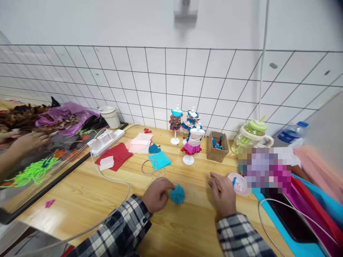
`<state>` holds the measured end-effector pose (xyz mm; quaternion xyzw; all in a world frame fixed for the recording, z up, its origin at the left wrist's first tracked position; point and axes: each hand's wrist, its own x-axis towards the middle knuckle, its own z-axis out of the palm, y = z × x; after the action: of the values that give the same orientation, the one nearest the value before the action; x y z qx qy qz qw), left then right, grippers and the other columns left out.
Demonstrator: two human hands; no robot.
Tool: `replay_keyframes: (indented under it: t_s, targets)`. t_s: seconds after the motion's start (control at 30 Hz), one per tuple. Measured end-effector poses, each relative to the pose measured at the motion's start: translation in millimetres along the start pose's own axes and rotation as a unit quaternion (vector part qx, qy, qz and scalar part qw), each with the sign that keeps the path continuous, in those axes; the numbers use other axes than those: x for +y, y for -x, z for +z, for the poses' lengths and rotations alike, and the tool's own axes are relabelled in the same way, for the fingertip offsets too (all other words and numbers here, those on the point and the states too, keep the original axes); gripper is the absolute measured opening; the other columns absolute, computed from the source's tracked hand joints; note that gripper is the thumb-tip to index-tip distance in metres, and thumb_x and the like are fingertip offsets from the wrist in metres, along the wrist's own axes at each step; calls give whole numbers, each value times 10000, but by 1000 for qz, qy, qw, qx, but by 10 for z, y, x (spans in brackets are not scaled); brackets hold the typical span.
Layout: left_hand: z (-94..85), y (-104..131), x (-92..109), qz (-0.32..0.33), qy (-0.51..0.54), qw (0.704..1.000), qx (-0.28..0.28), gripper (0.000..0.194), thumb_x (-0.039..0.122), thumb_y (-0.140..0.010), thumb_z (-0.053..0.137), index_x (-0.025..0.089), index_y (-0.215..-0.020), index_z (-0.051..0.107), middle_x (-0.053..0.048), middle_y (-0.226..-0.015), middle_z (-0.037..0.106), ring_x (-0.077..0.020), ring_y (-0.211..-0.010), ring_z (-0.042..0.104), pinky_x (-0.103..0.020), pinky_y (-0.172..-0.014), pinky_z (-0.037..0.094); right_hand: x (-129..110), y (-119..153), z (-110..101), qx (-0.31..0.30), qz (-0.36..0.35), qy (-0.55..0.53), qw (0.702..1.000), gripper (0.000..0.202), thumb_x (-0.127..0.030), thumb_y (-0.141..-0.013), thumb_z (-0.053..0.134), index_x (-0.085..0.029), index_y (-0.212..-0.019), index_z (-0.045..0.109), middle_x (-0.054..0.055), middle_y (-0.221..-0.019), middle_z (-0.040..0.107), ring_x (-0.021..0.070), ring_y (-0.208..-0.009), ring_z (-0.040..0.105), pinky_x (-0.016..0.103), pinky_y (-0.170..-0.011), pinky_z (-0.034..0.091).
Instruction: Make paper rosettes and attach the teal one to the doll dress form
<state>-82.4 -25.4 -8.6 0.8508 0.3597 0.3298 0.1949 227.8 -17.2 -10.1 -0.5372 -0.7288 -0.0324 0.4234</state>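
Observation:
A small round teal piece of gathered, ruffled-looking fabric (177,194) lies on the wooden table (171,228) in front of me. The index fingertip of my left hand (157,194) reaches its upper left edge; the thumb is apart from it and the other fingers are curled. My right hand (223,194) rests farther right, fingers loosely extended and no object visible in them. Beside it sits a pale pink dish (242,188) with small blue and white bits inside. Behind my left hand lie an embroidery-hoop-like ring (146,167) and turquoise fabric (160,160).
Several miniature dress stands (193,142) wear doll outfits at the back, near a small cardboard box (217,151). Left are red fabric (120,151), a power strip (112,137) and a trailing white cable (128,192). Another person's hand (29,142) works far left. A phone (292,217) lies right.

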Motion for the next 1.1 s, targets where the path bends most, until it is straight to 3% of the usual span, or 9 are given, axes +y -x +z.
replay_keyframes:
  t_s: [0.07, 0.17, 0.27, 0.37, 0.47, 0.67, 0.8, 0.97, 1.1]
  targets:
    - [-128, 48, -67, -18, -40, 998, 54, 437, 80, -664, 460, 186, -1058, 616, -81, -1015, 686, -221, -978, 611, -392, -913, 476, -62, 235, 53, -49, -23, -30, 998, 276, -155, -895, 456, -201, -1081, 655, 68, -987, 721, 222, -924, 635, 383, -838, 505]
    - [-380, 72, -226, -139, -171, 971, 90, 346, 116, -796, 432, 183, -1076, 626, -96, -1050, 684, -234, -1010, 597, -405, -935, 453, -41, 321, 88, -72, -7, -43, 996, 298, -126, -874, 451, -197, -1071, 663, 68, -974, 718, 223, -913, 629, 388, -827, 509]
    - [-581, 34, -364, -252, -284, 925, 26, 289, 252, -811, 531, 168, -1059, 654, -133, -1110, 654, -298, -1052, 562, -461, -949, 414, 15, 257, 116, -91, 18, -44, 995, 309, -114, -861, 441, -185, -1057, 668, 74, -961, 712, 223, -899, 626, 391, -816, 514]
    - [-645, 3, -436, -288, -309, 905, -54, 191, 313, -851, 512, 215, -896, 670, -93, -1006, 671, -300, -1007, 567, -456, -884, 401, 30, 217, 142, -104, 32, -39, 993, 315, -109, -854, 435, -180, -1048, 673, 75, -958, 713, 225, -895, 628, 399, -821, 514]
    - [-605, 22, -472, -285, -290, 913, -26, 223, 311, -906, 433, 195, -902, 623, -96, -935, 678, -281, -939, 592, -432, -852, 393, 25, 222, 143, -116, 36, -37, 992, 332, -93, -833, 432, -186, -1032, 681, 74, -950, 716, 229, -890, 633, 400, -817, 518]
    - [-535, 117, -381, -177, -198, 951, 158, 234, 303, -931, 393, 182, -963, 591, -100, -924, 702, -251, -894, 620, -391, -887, 422, -4, 218, 84, -104, 45, -33, 993, 327, -112, -852, 433, -198, -1045, 682, 80, -962, 718, 246, -900, 636, 421, -814, 523]
    - [-474, 152, -112, -129, -153, 954, 225, 240, 242, -943, 406, 197, -1069, 605, -78, -1021, 715, -224, -987, 610, -364, -927, 427, -362, 142, 17, -80, 27, -76, 994, 242, -206, -899, 490, -204, -1062, 669, 82, -977, 718, 246, -908, 636, 436, -831, 505]
    - [-315, 98, 310, -61, -94, 971, 209, 331, 201, -947, 415, 204, -1260, 523, -68, -1055, 735, -213, -1030, 618, -367, -966, 426, -1169, -76, -83, -106, 37, -268, 957, 259, -305, -925, 511, -223, -1124, 655, 67, -1015, 706, 201, -907, 635, 364, -809, 511]
    - [-202, 29, 555, -73, -66, 984, 149, 361, 201, -954, 425, 201, -1296, 542, -91, -1159, 701, -197, -1034, 636, -338, -934, 462, -1523, -262, -67, -121, 134, -369, 912, 227, -327, -911, 527, -216, -1012, 698, 48, -932, 724, 171, -797, 651, 294, -678, 512]
